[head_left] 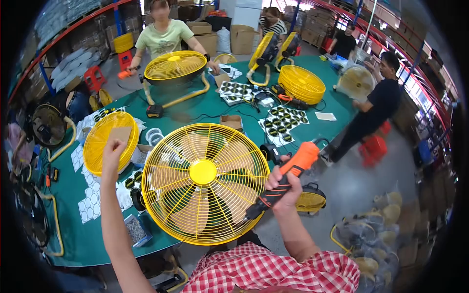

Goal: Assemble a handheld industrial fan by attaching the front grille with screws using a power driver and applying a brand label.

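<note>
A fan (pixel 202 172) with a round yellow wire grille stands face-up in front of me at the table's near edge. Its pale blades show through the wires, around a solid yellow centre disc. My right hand (pixel 286 188) is wrapped round an orange and black electric screwdriver (pixel 299 160); its dark tip points down at the grille's lower right rim. My left hand (pixel 113 152) is raised over the left side, fingers curled together; whatever it may hold is too small to make out. Behind it in view lies a stack of yellow grilles (pixel 93 146) with a brown cardboard piece (pixel 121 133) on top.
The green table (pixel 190 115) carries sticker sheets (pixel 284 123), white rings (pixel 155 136), a box of screws (pixel 138 229) and another grille stack (pixel 302 83). Across it, a person (pixel 163 36) handles another fan (pixel 175 66). Another person (pixel 386 93) stands at the right beside a fan.
</note>
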`<state>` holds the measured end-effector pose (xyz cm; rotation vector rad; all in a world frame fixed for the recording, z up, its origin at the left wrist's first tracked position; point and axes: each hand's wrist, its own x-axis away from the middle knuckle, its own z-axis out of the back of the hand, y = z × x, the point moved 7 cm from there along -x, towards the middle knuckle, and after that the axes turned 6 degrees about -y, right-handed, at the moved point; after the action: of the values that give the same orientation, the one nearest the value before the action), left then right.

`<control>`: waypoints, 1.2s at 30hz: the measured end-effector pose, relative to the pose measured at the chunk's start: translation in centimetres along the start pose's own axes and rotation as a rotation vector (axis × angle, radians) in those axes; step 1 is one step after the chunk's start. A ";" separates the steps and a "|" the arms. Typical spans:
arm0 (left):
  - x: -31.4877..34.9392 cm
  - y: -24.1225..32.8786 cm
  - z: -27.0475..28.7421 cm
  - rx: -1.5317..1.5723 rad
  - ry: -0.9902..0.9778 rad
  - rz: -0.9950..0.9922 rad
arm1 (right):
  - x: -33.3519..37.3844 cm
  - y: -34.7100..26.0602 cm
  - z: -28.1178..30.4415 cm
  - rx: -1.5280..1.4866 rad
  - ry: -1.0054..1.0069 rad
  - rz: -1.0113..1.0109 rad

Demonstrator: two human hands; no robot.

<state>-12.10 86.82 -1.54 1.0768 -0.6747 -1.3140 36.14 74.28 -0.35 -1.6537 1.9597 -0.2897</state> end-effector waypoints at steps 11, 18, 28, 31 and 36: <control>13.5 30.8 4.3 0.432 -0.288 -0.982 | 0.0 2.3 -2.9 -0.019 -0.159 -0.147; 11.7 6.1 6.5 0.161 0.201 -0.050 | -0.1 0.6 -5.7 0.091 -0.263 0.181; 23.5 -26.4 -0.3 -0.963 -0.416 0.744 | 1.1 0.5 -5.2 0.070 -0.195 0.094; 23.7 -26.9 -0.1 -0.783 -0.023 0.474 | 1.2 0.2 -5.8 0.090 -0.266 0.114; 23.3 -27.5 -1.3 -0.736 -0.069 0.467 | 1.1 0.8 -6.4 0.137 -0.273 0.142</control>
<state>-18.33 66.92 -30.97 0.2537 -0.3978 -1.0522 31.96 72.18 4.22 -1.3803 1.7979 -0.1326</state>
